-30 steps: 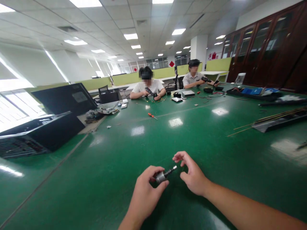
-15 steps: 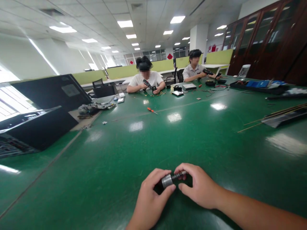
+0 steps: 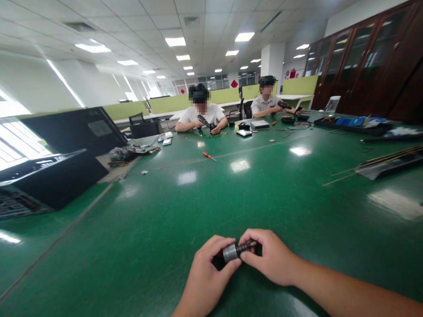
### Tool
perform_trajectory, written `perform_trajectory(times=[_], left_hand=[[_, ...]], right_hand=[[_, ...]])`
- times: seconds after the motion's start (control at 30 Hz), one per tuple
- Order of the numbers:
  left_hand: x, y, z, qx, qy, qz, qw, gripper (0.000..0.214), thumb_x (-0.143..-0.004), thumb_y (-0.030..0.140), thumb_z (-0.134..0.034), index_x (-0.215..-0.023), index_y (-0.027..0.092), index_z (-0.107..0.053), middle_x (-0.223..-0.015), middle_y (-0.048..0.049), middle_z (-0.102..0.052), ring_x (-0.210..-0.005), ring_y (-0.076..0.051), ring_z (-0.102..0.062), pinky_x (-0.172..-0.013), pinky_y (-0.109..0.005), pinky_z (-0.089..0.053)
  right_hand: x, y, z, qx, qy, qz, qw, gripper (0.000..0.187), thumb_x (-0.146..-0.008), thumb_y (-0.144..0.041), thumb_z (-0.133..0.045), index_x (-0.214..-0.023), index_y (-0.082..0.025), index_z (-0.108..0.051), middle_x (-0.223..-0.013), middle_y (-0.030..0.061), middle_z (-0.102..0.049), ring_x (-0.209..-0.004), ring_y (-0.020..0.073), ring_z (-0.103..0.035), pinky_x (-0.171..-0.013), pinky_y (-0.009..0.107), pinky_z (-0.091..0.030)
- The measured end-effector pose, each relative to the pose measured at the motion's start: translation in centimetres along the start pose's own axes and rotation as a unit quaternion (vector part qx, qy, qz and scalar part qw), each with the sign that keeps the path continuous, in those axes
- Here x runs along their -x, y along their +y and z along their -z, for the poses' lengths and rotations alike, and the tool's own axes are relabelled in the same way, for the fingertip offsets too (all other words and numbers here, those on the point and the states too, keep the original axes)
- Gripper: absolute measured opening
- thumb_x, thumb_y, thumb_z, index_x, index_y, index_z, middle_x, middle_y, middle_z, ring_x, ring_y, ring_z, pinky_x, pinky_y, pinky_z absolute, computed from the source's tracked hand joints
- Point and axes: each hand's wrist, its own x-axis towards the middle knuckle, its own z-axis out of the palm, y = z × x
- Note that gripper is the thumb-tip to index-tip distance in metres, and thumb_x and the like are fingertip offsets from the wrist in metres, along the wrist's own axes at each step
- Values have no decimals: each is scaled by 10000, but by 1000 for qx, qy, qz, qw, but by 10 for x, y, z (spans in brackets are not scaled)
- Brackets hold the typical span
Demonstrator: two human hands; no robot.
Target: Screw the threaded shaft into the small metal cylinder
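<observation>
Low in the view, my left hand [image 3: 209, 273] wraps thumb and fingers round the wide silver body of a metal cylinder with a thin ridged shaft [image 3: 230, 252]. The shaft points to the right, with a dark collar where it meets the body. Against the shaft, my right hand [image 3: 269, 256] has its thumb and fingers closed in a pinch. The left end of the cylinder is partly hidden in my left palm. Both hands are just over the green table [image 3: 158, 215].
An orange-handled screwdriver [image 3: 208, 156] lies ahead. Black computer casing [image 3: 66, 180] stands at left. Thin rods [image 3: 346, 174] and a black tray [image 3: 350, 125] with blue packets are at right. Across the table, two people [image 3: 201, 110] work with dark power tools among small parts.
My right thumb has come up against the shaft near the collar, where it was apart below it. My left hand keeps its hold on the cylinder. The camera view has shifted slightly.
</observation>
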Motion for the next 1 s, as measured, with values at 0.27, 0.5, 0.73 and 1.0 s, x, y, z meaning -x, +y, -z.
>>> perform_trajectory(times=[0.27, 0.5, 0.73, 1.0], left_hand=[[-1, -1, 0, 2, 6, -3, 1000, 236, -832, 239, -736, -1059, 300, -715, -991, -1, -700, -932, -196, -649, -848, -311, -487], [0, -2, -1, 3, 22, -9, 1000, 240, -824, 267, -752, -1060, 299, -720, -995, -1, -706, -926, -191, -656, -839, -302, -492], [-2, -2, 0, 8, 28, -1, 1000, 241, -812, 278, -758, -1051, 288, -725, -983, -6, -710, -915, -198, -659, -833, -309, -493], [0, -2, 0, 8, 25, 7, 1000, 242, -798, 245, -754, -1036, 277, -729, -977, -13, -712, -918, -207, -661, -843, -323, -490]], right_hand=[[1, -4, 2, 2, -2, -7, 1000, 51, -793, -197, -663, -837, -194, -688, -742, -16, -656, -725, 153, -590, -695, 252, -423], [1, -6, 5, -5, -2, -15, 1000, 44, -809, -215, -657, -834, -194, -686, -726, -19, -638, -717, 151, -575, -687, 251, -407], [2, -5, 4, -14, -2, -25, 1000, 67, -827, -241, -651, -849, -190, -689, -713, -23, -616, -692, 144, -550, -666, 252, -393], [2, -5, 5, -15, -8, -22, 1000, 48, -825, -231, -649, -817, -189, -670, -689, -30, -594, -681, 139, -540, -660, 250, -386]])
